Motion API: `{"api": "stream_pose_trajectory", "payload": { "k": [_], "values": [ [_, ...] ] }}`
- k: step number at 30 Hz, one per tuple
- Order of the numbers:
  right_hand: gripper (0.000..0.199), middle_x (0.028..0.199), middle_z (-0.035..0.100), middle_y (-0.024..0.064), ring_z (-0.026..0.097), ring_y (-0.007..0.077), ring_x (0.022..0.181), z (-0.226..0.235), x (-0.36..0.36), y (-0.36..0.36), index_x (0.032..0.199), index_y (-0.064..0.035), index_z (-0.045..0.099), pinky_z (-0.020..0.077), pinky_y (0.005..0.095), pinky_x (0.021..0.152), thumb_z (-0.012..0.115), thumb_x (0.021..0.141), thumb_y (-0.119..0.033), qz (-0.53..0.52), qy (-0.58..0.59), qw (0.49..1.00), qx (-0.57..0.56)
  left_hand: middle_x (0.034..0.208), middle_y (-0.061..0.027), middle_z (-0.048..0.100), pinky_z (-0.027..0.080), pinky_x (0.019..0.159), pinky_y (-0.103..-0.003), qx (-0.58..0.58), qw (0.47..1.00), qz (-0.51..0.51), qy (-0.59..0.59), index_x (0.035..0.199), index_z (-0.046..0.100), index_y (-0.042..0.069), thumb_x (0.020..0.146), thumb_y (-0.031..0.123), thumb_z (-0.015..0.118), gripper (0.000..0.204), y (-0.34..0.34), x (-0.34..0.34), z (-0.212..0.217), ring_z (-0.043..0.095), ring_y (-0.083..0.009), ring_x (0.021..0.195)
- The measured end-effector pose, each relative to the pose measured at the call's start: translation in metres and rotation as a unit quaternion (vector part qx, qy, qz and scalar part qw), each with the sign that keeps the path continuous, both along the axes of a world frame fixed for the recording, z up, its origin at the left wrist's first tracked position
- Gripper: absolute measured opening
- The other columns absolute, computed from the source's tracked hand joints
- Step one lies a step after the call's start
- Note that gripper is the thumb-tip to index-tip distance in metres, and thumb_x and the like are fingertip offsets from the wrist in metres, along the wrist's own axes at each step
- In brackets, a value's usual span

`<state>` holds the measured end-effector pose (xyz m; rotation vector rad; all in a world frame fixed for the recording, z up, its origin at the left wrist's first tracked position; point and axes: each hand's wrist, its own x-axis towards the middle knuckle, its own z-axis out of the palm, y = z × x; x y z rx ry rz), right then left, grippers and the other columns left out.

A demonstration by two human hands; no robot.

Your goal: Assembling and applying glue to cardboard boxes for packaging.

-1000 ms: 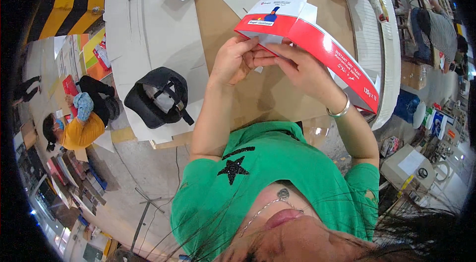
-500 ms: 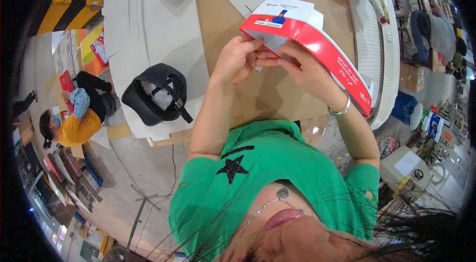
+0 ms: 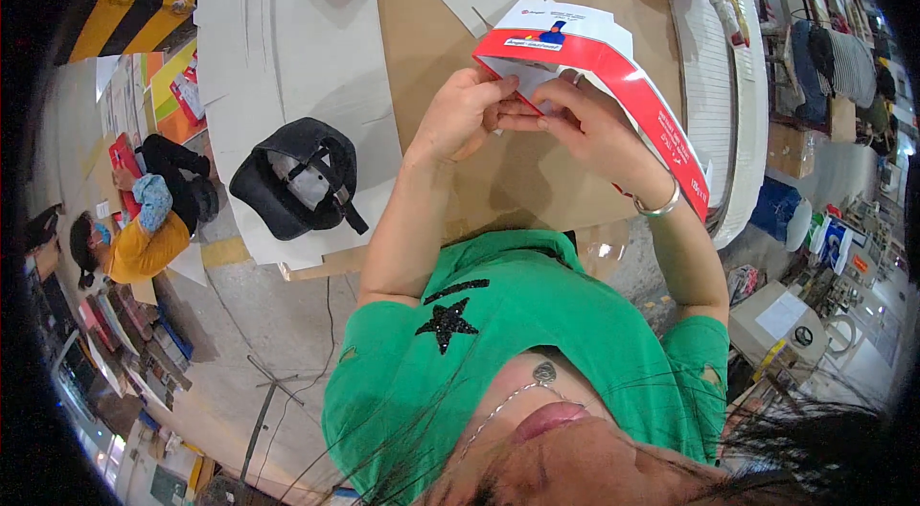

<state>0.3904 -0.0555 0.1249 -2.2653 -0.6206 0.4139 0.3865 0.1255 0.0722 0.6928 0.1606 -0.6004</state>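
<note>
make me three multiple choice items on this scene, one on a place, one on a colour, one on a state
1. Where does the black cap lie?
A. on the pale sheets to the person's left
B. on the floor by the seated co-worker
C. on top of the carton

2. What colours is the folded carton held in both hands?
A. blue and yellow
B. red and white
C. plain brown

3. How is the carton held?
A. by one hand only
B. lying untouched on the table
C. pinched by the left hand and the right hand together

Answers: 1 A, the cap rests on the sheets left of the forearm. 2 B, a red band runs along white card. 3 C, both hands' fingertips meet on its edge.
</note>
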Motion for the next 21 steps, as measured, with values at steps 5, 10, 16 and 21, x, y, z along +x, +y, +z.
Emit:
{"api": "stream_pose_trajectory", "payload": {
  "k": [5,10,16,21],
  "values": [
    [0.01,0.074,0.048,0.0065,0.048,0.016,0.066,-0.0067,-0.0024,-0.0043,0.088,-0.0013,0.053,0.0404,0.0281,0.06,0.059,0.08,-0.002,0.018,0.017,1.0,0.011,0.101,-0.021,0.059,0.055,0.077,-0.041,0.025,1.0,0.0,-0.006,0.111,0.047,-0.01,0.089,0.009,0.045,0.029,-0.0007,0.0003,0.0062,0.063,-0.03,0.088],
    [0.013,0.074,0.046,0.0025,0.044,0.0104,0.063,-0.0003,-0.005,0.0013,0.09,-0.0021,0.053,0.0388,0.0258,0.057,0.061,0.08,-0.003,-0.081,0.098,0.991,0.045,0.103,-0.0214,0.058,0.055,0.078,-0.041,0.01,1.0,0.007,-0.002,0.112,0.046,-0.01,0.09,0.008,0.044,0.029,-0.0001,0.003,0.0077,0.063,-0.0315,0.089],
    [0.018,0.074,0.045,0.002,0.044,0.0099,0.063,-0.0047,-0.002,-0.0004,0.098,-0.003,0.055,0.0384,0.025,0.057,0.061,0.081,-0.003,-0.02,0.041,0.998,0.034,0.104,-0.0202,0.057,0.055,0.079,-0.042,0.006,1.0,0.01,-0.015,0.112,0.046,-0.009,0.089,0.008,0.044,0.028,0.001,0.0037,0.005,0.062,-0.0306,0.091],
    [0.018,0.074,0.044,0.0013,0.044,0.0092,0.063,-0.0067,-0.0058,0.0027,0.1,-0.0026,0.055,0.0381,0.0242,0.057,0.059,0.083,-0.002,-0.05,0.06,0.995,0.054,0.103,-0.0186,0.058,0.055,0.079,-0.043,0.01,1.0,0.017,-0.014,0.112,0.047,-0.008,0.089,0.01,0.046,0.029,0.0007,0.0037,0.0031,0.062,-0.0294,0.09]
  ]
}}
